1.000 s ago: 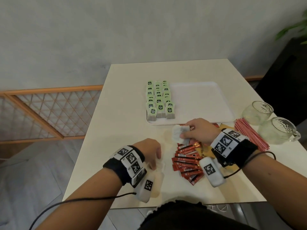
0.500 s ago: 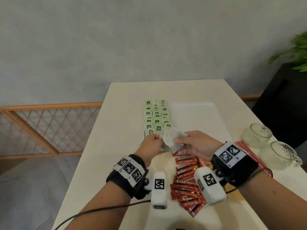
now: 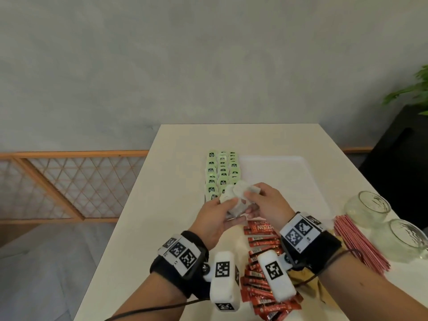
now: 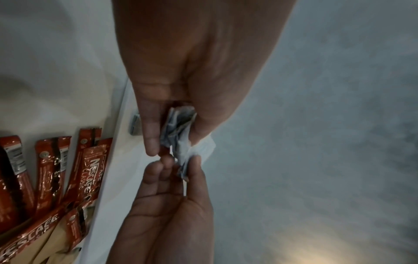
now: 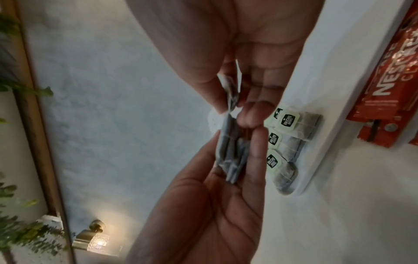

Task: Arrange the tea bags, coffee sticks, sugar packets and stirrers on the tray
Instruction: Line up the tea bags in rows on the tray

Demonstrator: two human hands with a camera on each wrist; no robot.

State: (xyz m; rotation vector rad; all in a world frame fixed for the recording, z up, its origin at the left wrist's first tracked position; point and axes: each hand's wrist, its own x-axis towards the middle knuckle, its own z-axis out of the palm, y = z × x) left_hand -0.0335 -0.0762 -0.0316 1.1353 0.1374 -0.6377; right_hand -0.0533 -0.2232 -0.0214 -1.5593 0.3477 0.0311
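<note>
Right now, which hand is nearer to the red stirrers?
The right hand: the red stirrers lie on its outer side. The left hand is beyond it, farther away.

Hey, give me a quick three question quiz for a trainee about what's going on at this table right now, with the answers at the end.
1. True or false: the tea bags on the tray stand in rows along its left side.
2. What do the left hand and right hand hold between them?
A) a coffee stick
B) a bunch of white tea bags
C) a glass mug
3. Where do the red stirrers lie: on the tray or on the table?

Key: 1 true; 2 B; 3 on the table, right of the coffee sticks and beside the glass mugs.
</note>
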